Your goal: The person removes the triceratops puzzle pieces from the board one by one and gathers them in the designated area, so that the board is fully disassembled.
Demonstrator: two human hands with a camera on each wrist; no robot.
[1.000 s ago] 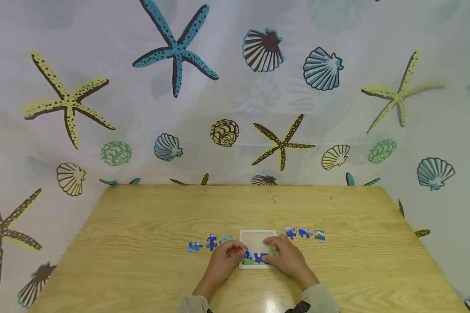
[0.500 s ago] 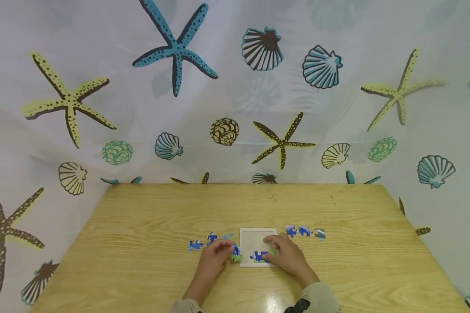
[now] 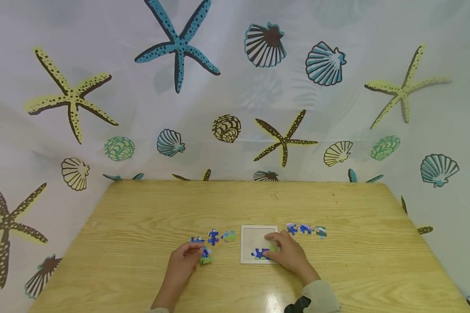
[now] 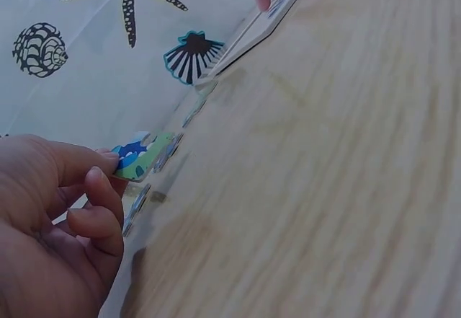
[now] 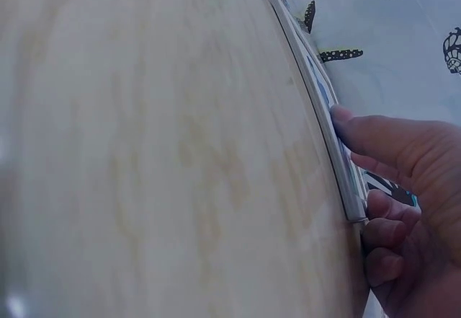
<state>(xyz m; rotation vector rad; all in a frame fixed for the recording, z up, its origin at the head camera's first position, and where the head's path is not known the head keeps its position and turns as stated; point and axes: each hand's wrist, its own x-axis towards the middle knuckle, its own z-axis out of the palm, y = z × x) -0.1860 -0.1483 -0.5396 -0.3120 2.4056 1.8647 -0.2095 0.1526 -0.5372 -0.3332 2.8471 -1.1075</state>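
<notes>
In the head view my left hand point(image 3: 180, 263) is raised left of a square puzzle tray point(image 3: 243, 243). Its thumb and forefinger pinch a jigsaw piece point(image 3: 206, 256); the left wrist view shows this jigsaw piece point(image 4: 148, 158) in blue, green and white, tilted above the table. My right hand point(image 3: 290, 253) holds the tray at its right side. In the right wrist view the thumb of my right hand point(image 5: 414, 166) lies over the tray point(image 5: 317, 102), with fingers curled by its edge. Joined blue and green pieces point(image 3: 260, 253) lie along the tray's bottom, partly hidden by that thumb.
Several loose jigsaw pieces point(image 3: 213, 237) lie left of the tray, one partly behind my left hand. More loose pieces point(image 3: 305, 228) lie in a row to its right. Behind the wooden table point(image 3: 141, 204) hangs a cloth point(image 3: 203, 104) printed with shells and starfish.
My left hand has lifted the blue and green jigsaw piece out of the tray's lower left corner and carried it left. My right hand has stayed at the tray.
</notes>
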